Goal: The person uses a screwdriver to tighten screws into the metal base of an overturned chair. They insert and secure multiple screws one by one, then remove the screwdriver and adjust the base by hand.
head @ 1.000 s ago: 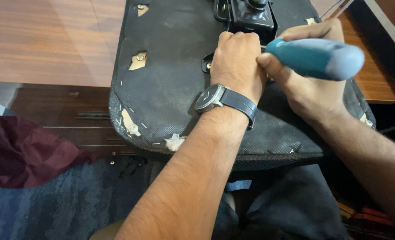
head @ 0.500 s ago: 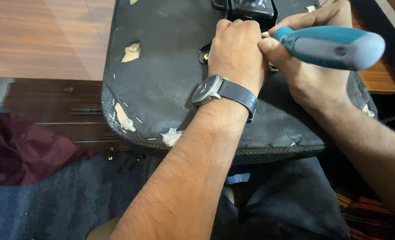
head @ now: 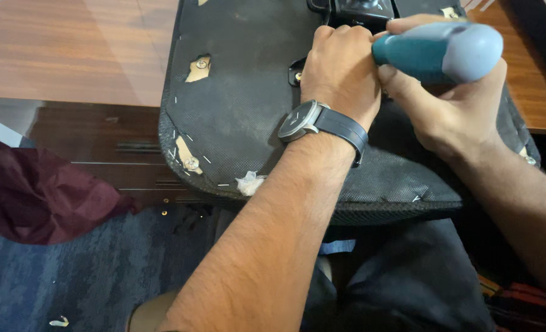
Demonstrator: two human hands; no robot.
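An upturned chair seat (head: pixel 242 117) with torn black fabric lies on a wooden desk, its edge over my lap. My right hand (head: pixel 445 110) grips a screwdriver with a teal and grey handle (head: pixel 439 52), held sideways and pointing left. My left hand (head: pixel 340 74), with a dark wristwatch (head: pixel 322 126) on the wrist, is closed over the screwdriver's tip next to a black metal bracket (head: pixel 353 9) on the seat. The tip and the screw under it are hidden by my fingers.
The wooden desk (head: pixel 70 55) runs left and behind the seat. A dark red cloth (head: pixel 33 197) lies on the left above blue-grey carpet (head: pixel 58 283). Rips in the seat fabric show wood and screws (head: pixel 190 161). My dark trousers (head: pixel 402 283) fill the lower middle.
Both hands and the screwdriver stay at the same spot by the bracket. The handle has tilted a little in my right hand. The view shifted slightly.
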